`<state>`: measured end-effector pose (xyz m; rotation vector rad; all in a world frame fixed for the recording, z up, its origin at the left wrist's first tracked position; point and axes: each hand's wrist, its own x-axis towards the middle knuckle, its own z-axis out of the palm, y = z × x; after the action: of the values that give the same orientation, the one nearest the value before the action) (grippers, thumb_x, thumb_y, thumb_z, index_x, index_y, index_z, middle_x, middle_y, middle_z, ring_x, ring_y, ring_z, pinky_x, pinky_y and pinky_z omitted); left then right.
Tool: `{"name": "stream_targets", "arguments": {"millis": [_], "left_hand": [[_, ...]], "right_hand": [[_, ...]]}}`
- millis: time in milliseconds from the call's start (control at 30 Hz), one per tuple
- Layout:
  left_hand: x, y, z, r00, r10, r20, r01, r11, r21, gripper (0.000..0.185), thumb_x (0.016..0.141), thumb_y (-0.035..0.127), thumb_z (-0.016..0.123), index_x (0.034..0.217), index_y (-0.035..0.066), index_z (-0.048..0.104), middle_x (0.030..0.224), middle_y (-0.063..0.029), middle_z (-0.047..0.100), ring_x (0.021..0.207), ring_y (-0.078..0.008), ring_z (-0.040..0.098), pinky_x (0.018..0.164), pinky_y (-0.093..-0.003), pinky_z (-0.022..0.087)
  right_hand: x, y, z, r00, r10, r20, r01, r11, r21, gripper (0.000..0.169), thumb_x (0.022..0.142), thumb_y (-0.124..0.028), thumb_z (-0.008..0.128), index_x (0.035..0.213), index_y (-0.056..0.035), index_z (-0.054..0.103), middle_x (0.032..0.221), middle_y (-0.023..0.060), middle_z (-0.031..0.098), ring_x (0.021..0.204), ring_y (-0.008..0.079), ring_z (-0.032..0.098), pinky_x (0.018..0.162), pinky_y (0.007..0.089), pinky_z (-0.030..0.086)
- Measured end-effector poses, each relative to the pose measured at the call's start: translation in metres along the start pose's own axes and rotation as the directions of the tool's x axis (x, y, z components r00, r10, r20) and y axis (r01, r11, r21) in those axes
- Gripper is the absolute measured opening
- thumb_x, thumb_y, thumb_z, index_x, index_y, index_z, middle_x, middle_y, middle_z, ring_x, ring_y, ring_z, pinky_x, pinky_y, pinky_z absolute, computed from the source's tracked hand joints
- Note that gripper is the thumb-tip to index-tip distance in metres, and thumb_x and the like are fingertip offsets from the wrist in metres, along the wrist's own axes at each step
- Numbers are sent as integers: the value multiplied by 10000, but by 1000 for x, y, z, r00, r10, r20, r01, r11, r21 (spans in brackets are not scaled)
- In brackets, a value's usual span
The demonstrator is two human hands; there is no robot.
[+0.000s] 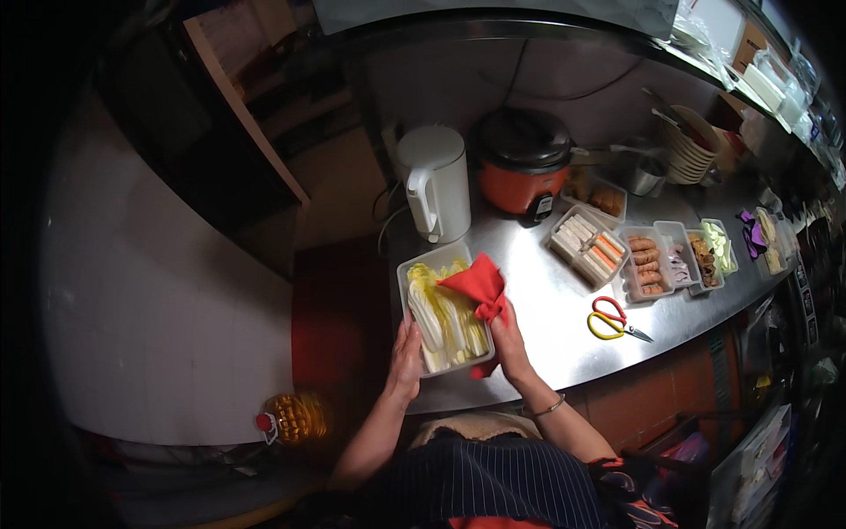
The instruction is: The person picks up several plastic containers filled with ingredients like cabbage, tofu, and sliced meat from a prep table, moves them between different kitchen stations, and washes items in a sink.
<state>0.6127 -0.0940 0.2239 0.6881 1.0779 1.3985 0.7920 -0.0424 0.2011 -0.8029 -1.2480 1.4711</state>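
Observation:
A clear plastic container (402, 285) of napa cabbage leaves (444, 317) is between my two hands, over the left end of the steel counter. My left hand (404, 360) grips its left side near the front corner. On the opposite side, my right hand (509, 340) holds the container together with a red cloth (481, 284). Part of the cloth lies across the cabbage, and some hangs below the rim. Whether the container's base touches the counter cannot be seen. Scissors with red and yellow handles (609, 320) lie on the counter to the right.
Behind the cabbage stand a white electric kettle (439, 185) and a red rice cooker (522, 175). Along the steel counter (542, 344) sit containers of crab sticks (590, 248), sausages (644, 264) and other food. A bottle of yellow oil (294, 418) is at lower left.

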Motion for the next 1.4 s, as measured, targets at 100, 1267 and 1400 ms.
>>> {"name": "stream_targets", "arguments": {"millis": [100, 1267, 1400], "left_hand": [[-19, 23, 15, 979, -159, 130, 142, 981, 135, 529, 952, 252, 364, 1375, 4, 167, 1409, -76, 244, 1268, -152, 260, 1039, -266, 200], [14, -49, -44, 941, 141, -308, 117, 717, 687, 303, 904, 242, 394, 883, -18, 546, 830, -165, 593, 772, -246, 575, 710, -347, 425], [-13, -35, -87, 890, 85, -448, 180, 837, 516, 299, 915, 224, 400, 964, -27, 555, 871, -86, 591, 808, -153, 540, 746, -295, 414]], "right_hand": [[33, -52, 6, 992, 7, -127, 30, 958, 285, 556, 889, -360, 453, 1298, -6, 322, 1226, 85, 444, 1112, 162, 422, 958, 285, 316], [-2, -23, -94, 922, 222, -316, -189, 973, 131, 341, 883, -210, 444, 1174, -33, 449, 962, 51, 562, 793, 123, 532, 704, 265, 443], [0, 23, -122, 896, -139, -422, -310, 483, -819, 748, 763, -287, 595, 1342, 1, 220, 1355, 325, 180, 1290, 407, 150, 1053, 449, 149]]}}
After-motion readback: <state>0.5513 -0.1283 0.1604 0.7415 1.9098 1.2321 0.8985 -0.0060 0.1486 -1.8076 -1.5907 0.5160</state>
